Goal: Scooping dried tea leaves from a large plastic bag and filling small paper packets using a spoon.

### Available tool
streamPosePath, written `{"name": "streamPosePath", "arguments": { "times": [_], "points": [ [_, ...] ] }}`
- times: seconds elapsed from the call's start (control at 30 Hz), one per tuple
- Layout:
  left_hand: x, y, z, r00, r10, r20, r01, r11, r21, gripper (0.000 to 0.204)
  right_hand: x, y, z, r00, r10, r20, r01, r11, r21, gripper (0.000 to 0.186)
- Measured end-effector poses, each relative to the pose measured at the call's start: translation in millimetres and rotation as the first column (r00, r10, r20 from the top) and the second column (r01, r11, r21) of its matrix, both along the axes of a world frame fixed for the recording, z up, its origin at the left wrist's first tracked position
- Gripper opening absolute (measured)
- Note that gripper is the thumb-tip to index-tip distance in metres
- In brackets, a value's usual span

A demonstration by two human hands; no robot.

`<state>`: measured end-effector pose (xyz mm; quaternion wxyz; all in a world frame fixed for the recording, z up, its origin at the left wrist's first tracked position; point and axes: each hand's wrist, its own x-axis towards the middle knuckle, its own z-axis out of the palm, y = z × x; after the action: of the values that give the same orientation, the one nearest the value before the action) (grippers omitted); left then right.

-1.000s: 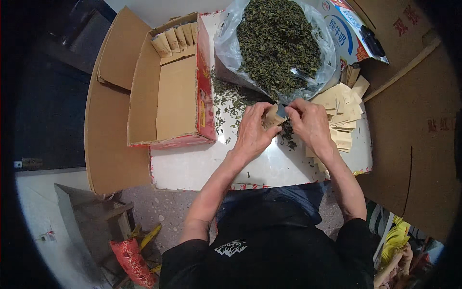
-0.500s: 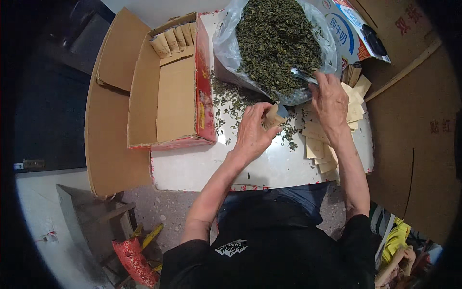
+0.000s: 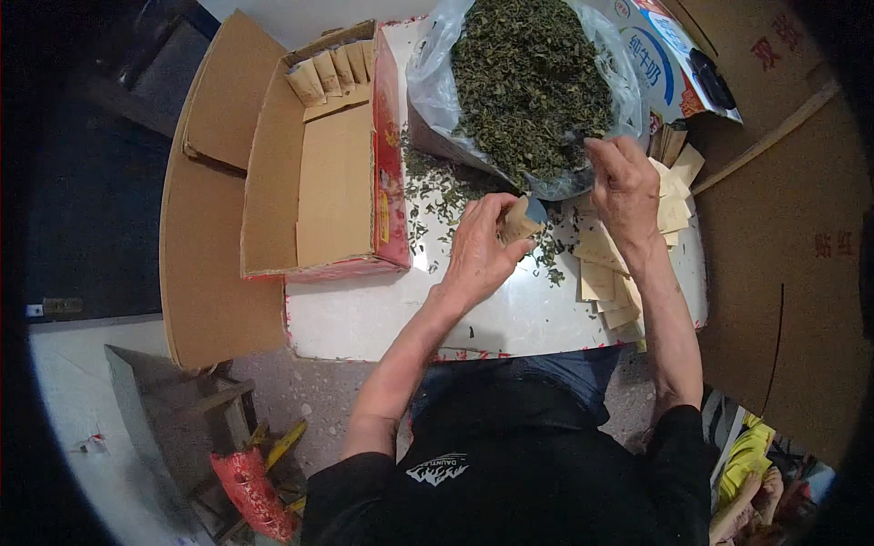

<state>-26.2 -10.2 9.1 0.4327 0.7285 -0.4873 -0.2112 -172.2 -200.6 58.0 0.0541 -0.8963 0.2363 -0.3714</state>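
Note:
My left hand [image 3: 482, 241] is closed around a small brown paper packet [image 3: 521, 223], held over the near side of the tea bag. A smooth blue piece [image 3: 534, 211] shows at the packet's mouth; I cannot make out its kind. My right hand [image 3: 626, 187] is closed in a pinch at the right rim of a clear plastic bag [image 3: 432, 91] full of dried green leaves [image 3: 533, 86]. A spoon showed in that hand a moment ago; now its bowl is hidden among the leaves and fingers.
Left of the bag stands an open cardboard box [image 3: 337, 191] with several filled paper packets [image 3: 309, 82] along its far end. Flat paper packets [image 3: 596, 278] lie fanned at the right. Loose leaves litter the white tabletop [image 3: 364, 318]. A milk carton box [image 3: 651, 64] and large cardboard [image 3: 774, 227] border the right.
The spoon's shiny bowl has gone from sight among the leaves as my right fingers have tilted. My left hand keeps the packet nearly still.

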Motion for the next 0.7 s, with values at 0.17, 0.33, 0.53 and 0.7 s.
{"name": "streamPosePath", "arguments": {
  "times": [0.17, 0.33, 0.53, 0.7],
  "points": [
    [1, 0, -3, 1.000, -0.002, -0.012, 0.002, 1.000, -0.029, 0.060, 8, 8, 8, 0.999, 0.019, -0.049, -0.025, 0.993, -0.116, 0.023],
    [-2, -2, -2, 1.000, -0.005, -0.006, 0.005, 0.999, -0.034, 0.059, 19, 7, -4, 0.998, 0.054, -0.041, -0.058, 0.995, -0.086, 0.027],
    [-3, -2, -2, 0.999, 0.011, -0.053, -0.014, 0.998, -0.069, 0.057, 25, 7, -16, 0.993, 0.020, 0.121, -0.033, 0.993, 0.112, 0.014],
    [-2, -4, 1, 0.999, 0.014, -0.030, -0.015, 0.999, -0.038, 0.060, 22, 6, -18, 0.970, -0.155, 0.185, 0.067, 0.909, 0.411, 0.013]
  ]
}}
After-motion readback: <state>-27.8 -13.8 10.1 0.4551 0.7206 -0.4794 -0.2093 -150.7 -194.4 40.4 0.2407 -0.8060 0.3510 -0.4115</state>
